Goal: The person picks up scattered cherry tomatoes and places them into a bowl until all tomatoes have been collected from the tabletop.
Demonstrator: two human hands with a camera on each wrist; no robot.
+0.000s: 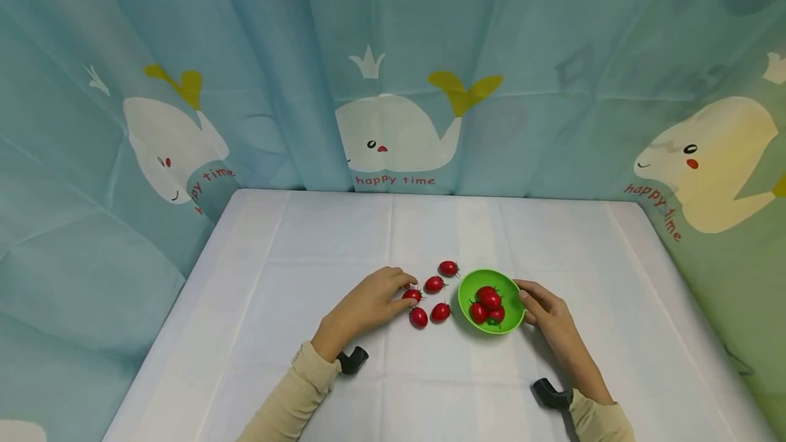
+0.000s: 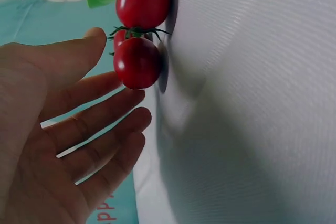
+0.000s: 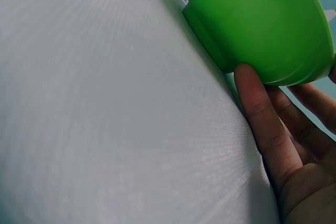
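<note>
My left hand [image 1: 373,301] reaches in from the left, thumb and forefinger spread to either side of a red cherry tomato [image 1: 412,295]. The left wrist view has its fingers [image 2: 100,145] parted and nearly straight beside the nearest tomato [image 2: 137,62]. My right hand [image 1: 552,319] grips the right side of a green bowl [image 1: 469,292], thumb at the rim and fingers [image 3: 262,111] against the outer wall near the base. Several red tomatoes [image 1: 489,299] lie inside the bowl. Other tomatoes on the cloth, among them one at the back [image 1: 448,268], lie between hand and bowl.
A white cloth [image 1: 307,237] covers the table. Blue-green curtains [image 1: 276,53] with whale prints hang behind it and along both sides. A black wrist mount [image 1: 353,361] sits at the left wrist, and a similar mount [image 1: 551,394] at the right.
</note>
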